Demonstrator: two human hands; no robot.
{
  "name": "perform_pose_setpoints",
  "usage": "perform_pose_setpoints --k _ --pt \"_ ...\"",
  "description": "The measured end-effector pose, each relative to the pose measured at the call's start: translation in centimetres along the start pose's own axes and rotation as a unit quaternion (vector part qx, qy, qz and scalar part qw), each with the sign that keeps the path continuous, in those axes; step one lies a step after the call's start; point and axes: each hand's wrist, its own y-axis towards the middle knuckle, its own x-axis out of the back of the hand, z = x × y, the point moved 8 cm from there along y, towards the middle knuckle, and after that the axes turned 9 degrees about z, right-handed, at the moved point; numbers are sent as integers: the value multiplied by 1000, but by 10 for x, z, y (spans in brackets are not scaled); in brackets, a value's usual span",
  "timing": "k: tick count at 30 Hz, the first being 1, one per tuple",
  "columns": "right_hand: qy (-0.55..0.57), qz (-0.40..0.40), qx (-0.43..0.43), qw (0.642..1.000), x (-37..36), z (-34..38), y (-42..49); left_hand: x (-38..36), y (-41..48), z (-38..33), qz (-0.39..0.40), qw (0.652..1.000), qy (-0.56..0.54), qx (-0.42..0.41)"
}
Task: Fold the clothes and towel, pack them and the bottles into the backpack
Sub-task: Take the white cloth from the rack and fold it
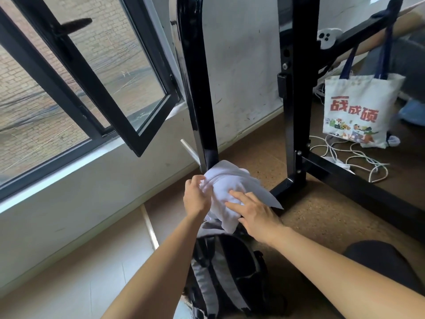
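The backpack (230, 272) stood on the floor (322, 215) before the frame (296, 88), with the cloth (230, 183) at its mouth between the left hand (195, 199) and right hand (255, 214). The window (69, 77) lay left. The tote bag (358, 109) hung right, above cables (358, 157).

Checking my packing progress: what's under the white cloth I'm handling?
Under the white cloth is the top of the black and grey backpack. The left hand pinches the cloth's edge; the right hand presses it. The cloth covers the opening, so the contents cannot be seen.

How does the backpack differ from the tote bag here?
The backpack is black and grey, on the floor; the tote bag is white with red print, hung by blue straps. The backpack has a white cloth at its mouth; nobody touches the tote bag. Both are bags.
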Motion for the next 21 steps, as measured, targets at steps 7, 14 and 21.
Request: perform_pose_setpoints --k 7,14,21 --pt "-40 20 -1 999 4 3 5 29 17 -13 -48 996 61 -49" --pt "-83 44 -30 995 15 14 8 89 21 -46 -86 990 -95 -59" --pt "-2 87 -78 993 25 26 -1 139 -3 -79 -48 982 -149 -107"
